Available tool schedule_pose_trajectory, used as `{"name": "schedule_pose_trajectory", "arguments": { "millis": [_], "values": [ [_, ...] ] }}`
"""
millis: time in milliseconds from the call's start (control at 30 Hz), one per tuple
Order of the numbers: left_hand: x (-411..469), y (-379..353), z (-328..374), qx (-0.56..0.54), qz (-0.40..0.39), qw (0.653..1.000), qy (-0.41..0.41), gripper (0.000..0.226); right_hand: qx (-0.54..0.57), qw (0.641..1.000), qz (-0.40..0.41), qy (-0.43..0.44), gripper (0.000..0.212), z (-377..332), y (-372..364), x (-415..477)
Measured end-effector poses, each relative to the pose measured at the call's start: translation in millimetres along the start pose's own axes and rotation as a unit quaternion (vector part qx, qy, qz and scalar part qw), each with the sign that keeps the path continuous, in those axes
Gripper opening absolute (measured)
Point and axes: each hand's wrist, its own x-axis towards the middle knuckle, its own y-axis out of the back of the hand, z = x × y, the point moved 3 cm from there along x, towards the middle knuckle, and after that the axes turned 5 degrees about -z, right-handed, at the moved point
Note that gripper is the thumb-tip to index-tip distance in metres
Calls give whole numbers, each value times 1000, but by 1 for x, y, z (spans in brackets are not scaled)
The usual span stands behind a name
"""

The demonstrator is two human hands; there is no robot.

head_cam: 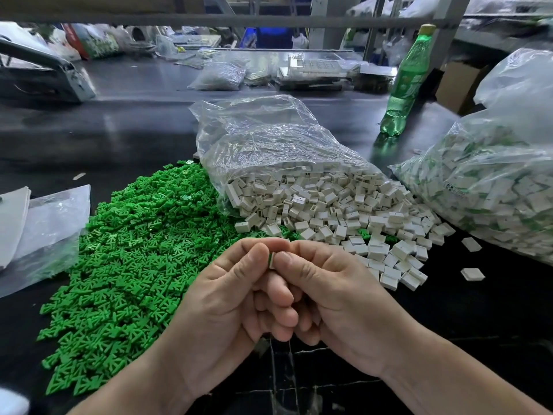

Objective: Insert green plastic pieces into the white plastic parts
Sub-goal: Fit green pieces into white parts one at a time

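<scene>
Above the dark desk [134, 130], left hand [227, 301] and right hand [338, 295] meet, curled, pinching one white part [271, 260]; bag label [453, 187] unreadable.

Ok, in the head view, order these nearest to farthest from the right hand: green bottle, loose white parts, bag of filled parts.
1. loose white parts, just ahead of the right hand.
2. bag of filled parts, off to the right.
3. green bottle, standing far back right.
</scene>
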Motion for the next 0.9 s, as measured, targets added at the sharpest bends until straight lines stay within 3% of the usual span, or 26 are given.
{"name": "schedule_pose_trajectory", "arguments": {
  "millis": [133,200,267,333,433,567,667,767,833,900],
  "values": [
    [-1,0,10,59,-11,998,-15,26,19,1000,-6,2,24,-1,4,0],
    [-2,2,15,178,11,983,-40,20,6,1000,-9,4,26,-1,7,0],
    [-5,3,21,346,22,934,-84,16,7,1000,-1,-7,23,0,8,0],
    [-10,3,25,488,38,861,-138,14,23,999,1,-24,20,0,7,0],
    [-13,-1,28,597,35,777,-196,12,47,998,-10,-37,21,-1,4,0],
    [-13,-8,29,608,37,764,-214,9,88,995,-30,-41,19,-1,4,2],
    [-13,-1,35,625,102,752,-184,7,170,985,-17,-5,7,-6,18,2],
    [-11,11,44,709,134,683,-112,27,205,976,63,44,17,-19,42,2],
    [-11,16,44,777,108,618,-52,41,117,984,129,41,14,-23,55,0],
    [-12,16,40,827,71,557,24,52,-139,975,172,7,7,-22,57,-4]
  ]
}}
